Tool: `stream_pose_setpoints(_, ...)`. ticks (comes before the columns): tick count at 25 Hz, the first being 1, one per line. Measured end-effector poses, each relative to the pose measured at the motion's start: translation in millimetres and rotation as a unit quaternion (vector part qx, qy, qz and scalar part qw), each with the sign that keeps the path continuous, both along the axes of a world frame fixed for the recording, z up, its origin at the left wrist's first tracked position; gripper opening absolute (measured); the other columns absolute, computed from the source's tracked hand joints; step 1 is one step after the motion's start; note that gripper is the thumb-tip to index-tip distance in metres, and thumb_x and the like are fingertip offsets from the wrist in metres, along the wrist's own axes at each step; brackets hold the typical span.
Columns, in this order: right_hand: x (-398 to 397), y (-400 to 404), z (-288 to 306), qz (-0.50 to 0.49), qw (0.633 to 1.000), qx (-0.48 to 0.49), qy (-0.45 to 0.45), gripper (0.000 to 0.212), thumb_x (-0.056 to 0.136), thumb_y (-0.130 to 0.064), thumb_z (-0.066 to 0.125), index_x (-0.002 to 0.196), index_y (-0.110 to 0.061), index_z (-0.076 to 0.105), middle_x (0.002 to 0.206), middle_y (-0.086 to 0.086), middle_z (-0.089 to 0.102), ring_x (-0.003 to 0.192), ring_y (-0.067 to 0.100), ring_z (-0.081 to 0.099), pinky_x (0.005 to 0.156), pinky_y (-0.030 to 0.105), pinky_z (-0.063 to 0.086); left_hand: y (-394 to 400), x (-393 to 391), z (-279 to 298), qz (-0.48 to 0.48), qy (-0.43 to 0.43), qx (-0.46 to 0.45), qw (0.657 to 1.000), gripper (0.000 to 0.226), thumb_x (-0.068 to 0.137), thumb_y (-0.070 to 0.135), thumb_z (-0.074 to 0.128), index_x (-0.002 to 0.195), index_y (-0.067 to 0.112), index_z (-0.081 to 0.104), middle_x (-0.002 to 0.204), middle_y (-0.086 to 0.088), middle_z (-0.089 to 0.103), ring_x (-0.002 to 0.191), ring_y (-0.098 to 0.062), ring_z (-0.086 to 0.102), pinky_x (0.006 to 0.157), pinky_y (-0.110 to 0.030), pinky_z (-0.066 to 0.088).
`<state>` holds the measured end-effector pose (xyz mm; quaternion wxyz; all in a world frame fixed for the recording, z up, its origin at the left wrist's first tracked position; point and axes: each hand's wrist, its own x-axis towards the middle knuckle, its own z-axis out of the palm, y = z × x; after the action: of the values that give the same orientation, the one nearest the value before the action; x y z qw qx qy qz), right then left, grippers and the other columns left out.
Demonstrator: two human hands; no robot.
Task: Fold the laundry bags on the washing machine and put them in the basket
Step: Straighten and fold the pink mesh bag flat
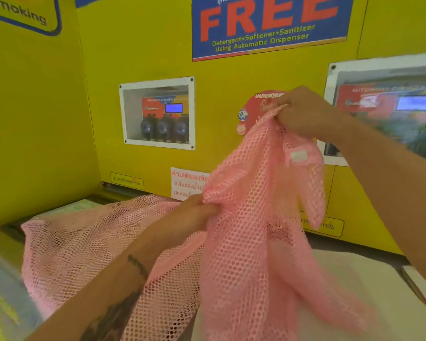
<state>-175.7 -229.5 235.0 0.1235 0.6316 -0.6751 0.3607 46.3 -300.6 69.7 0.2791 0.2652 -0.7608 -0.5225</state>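
The right hand (303, 112) is reaching up high, fingers bunched around the top edge of a pink mesh laundry bag (261, 217). Below it, the left hand (194, 212) is gripping the bag's side. Left of that bag, another pink mesh bag (84, 242) is lying on the washing machine's surface (354, 279).

Pink mesh bag's (261, 242) lower end blurred, cut off below.

pink mesh laundry bag (261, 230) hangs lifted, crumpled.
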Motion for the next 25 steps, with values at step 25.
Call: stream_pose_setpoints(25,136.4,-13.5,-142.3,0.189,0.875,0.433,0.107,0.004,0.093,-0.035,0.061,0.094,-0.031,0.063,0.085,-0.014,0.059,0.079,0.009,0.054,0.07,0.034,0.047,-145.3,204.0,11.9,0.088,-0.596,-0.279,0.748,0.029,0.088,0.021,0.063,0.116,0.028,0.06,0.136,0.003,0.054,0.114,-0.017,0.054,0.098,-0.03,0.045)
